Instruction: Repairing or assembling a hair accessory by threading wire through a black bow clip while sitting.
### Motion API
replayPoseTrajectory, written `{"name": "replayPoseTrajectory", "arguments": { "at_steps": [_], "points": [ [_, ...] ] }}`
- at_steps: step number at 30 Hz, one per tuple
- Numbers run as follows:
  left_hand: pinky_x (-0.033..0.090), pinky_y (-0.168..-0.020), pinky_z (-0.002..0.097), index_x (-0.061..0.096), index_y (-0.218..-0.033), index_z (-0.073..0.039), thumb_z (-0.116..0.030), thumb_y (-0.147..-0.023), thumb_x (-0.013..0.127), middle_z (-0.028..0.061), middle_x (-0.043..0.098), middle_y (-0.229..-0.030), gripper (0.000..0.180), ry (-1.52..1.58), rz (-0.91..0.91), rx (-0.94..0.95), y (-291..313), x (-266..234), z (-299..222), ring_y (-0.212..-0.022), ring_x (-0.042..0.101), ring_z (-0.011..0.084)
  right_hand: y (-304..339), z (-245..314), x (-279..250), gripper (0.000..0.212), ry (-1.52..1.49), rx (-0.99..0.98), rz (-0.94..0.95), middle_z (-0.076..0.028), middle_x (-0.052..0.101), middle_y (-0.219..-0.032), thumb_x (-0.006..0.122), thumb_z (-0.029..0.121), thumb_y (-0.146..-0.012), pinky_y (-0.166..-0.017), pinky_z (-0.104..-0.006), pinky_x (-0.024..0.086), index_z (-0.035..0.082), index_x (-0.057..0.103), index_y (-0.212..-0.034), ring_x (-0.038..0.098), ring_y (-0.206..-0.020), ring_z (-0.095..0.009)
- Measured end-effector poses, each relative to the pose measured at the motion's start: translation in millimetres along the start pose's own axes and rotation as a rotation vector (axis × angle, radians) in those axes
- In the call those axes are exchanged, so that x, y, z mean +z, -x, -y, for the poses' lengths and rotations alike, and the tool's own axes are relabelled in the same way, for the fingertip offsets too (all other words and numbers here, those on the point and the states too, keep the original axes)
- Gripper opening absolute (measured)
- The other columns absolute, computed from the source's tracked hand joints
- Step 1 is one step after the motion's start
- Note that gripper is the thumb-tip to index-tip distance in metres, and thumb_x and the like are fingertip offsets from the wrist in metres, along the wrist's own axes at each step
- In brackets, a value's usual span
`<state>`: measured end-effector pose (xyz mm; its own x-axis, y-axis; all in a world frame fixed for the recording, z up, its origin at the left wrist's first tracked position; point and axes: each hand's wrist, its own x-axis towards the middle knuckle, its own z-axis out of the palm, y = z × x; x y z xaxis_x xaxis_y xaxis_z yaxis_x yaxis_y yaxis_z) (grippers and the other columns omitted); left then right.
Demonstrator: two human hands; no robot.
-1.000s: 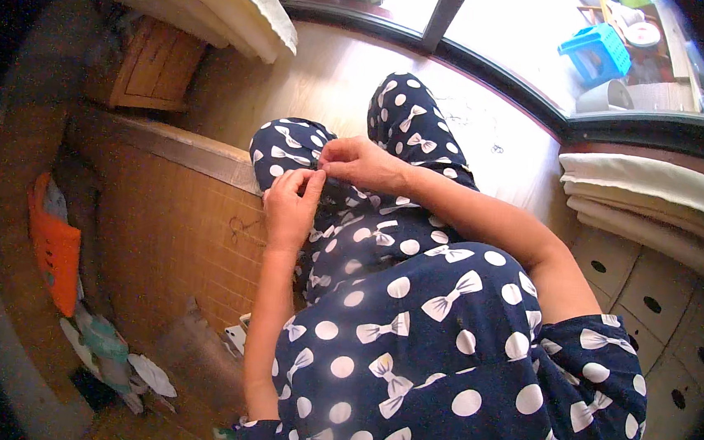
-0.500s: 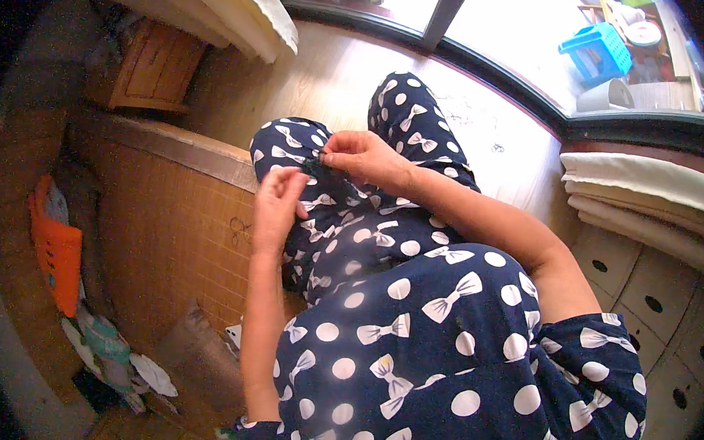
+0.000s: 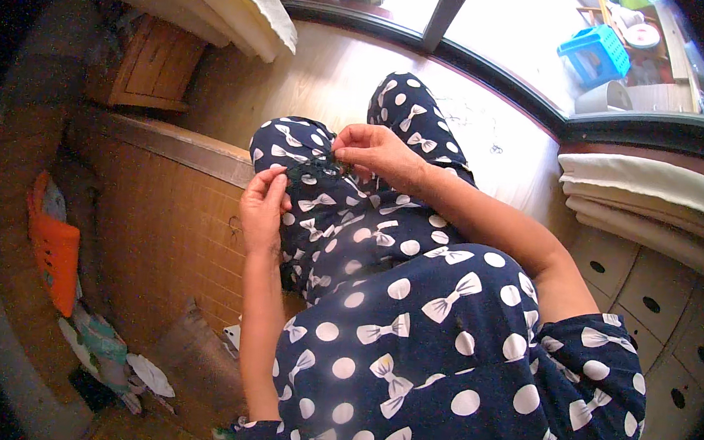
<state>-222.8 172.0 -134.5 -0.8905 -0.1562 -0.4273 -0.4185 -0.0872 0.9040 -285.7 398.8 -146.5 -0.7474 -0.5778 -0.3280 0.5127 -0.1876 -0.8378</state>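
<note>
My left hand [image 3: 263, 209] is closed in a pinch above the mat-covered bed edge, beside my left knee. My right hand [image 3: 380, 158] is pinched too, over my lap between the knees. A small dark, stringy piece [image 3: 313, 167] seems to stretch between the fingertips of both hands. It blends into the navy trousers [image 3: 291, 137] with white dots and bows, so its kind and ends cannot be made out. Both hands are apart, a short way above the lap.
I sit against a bed with a woven mat [image 3: 164, 197]. An orange basket [image 3: 54, 259] and crumpled cloths [image 3: 110, 350] lie at left. A wooden cabinet [image 3: 153, 64] stands far left. Dark thread-like bits [image 3: 497, 147] lie on the floor. Folded curtains [image 3: 643, 193] hang at right.
My hands have drawn apart: the left has moved slightly left, the right slightly right. The dark stringy piece now spans a wider gap between them.
</note>
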Motion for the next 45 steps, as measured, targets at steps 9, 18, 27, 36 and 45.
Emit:
{"name": "replayPoseTrajectory", "arguments": {
  "at_steps": [9,18,27,36,45],
  "points": [
    [0.045,-0.067,0.02,0.064,-0.1,-0.003,-0.005,-0.088,0.062,0.0001,0.063,-0.086,0.012,-0.001,-0.238,0.315,-4,-13,11,-0.073,0.055,0.006,-18,-35,-7,0.019,0.489,-0.045,-0.203,-0.01,0.066,-0.088,0.063,0.014,-0.081,-0.071,-0.0335,0.051,0.004,0.064,-0.097,0.063,-0.077,-0.023],
    [0.046,-0.079,0.0228,0.064,-0.096,-0.004,0.0,-0.086,0.061,0.0014,0.064,-0.093,0.011,-0.142,-0.243,0.456,2,-9,4,-0.084,0.057,0.0094,-37,-14,25,0.026,0.98,-0.205,-0.267,-0.013,0.059,-0.11,0.064,0.02,-0.082,-0.087,-0.0372,0.047,0.011,0.064,-0.107,0.059,-0.098,-0.029],
    [0.042,-0.088,0.0226,0.058,-0.107,-0.002,0.004,-0.086,0.059,0.0035,0.059,-0.103,0.022,0.038,-0.092,0.442,7,-7,-3,-0.095,0.055,0.0109,-69,3,53,0.017,0.92,-0.337,0.089,-0.013,0.066,-0.089,0.062,0.009,-0.078,-0.08,-0.0361,0.049,0.003,0.064,-0.094,0.062,-0.088,-0.028],
    [0.044,-0.088,0.0281,0.051,-0.126,-0.003,-0.003,-0.078,0.071,0.0036,0.056,-0.105,0.052,-0.736,-0.07,0.636,-13,6,-11,-0.093,0.055,0.0175,-58,44,40,0.014,0.689,-0.495,0.137,-0.011,0.065,-0.08,0.06,0.01,-0.084,-0.073,-0.0304,0.048,-0.001,0.061,-0.093,0.059,-0.075,-0.016],
    [0.046,-0.064,0.0254,0.06,-0.089,0.0,-0.012,-0.09,0.061,0.0064,0.064,-0.081,0.012,-0.237,0.02,0.369,-29,1,-7,-0.072,0.061,0.014,-74,33,40,0.027,0.51,-0.492,0.062,-0.015,0.065,-0.095,0.058,0.013,-0.088,-0.082,-0.0297,0.048,-0.001,0.058,-0.111,0.061,-0.089,-0.018]
  ]
}}
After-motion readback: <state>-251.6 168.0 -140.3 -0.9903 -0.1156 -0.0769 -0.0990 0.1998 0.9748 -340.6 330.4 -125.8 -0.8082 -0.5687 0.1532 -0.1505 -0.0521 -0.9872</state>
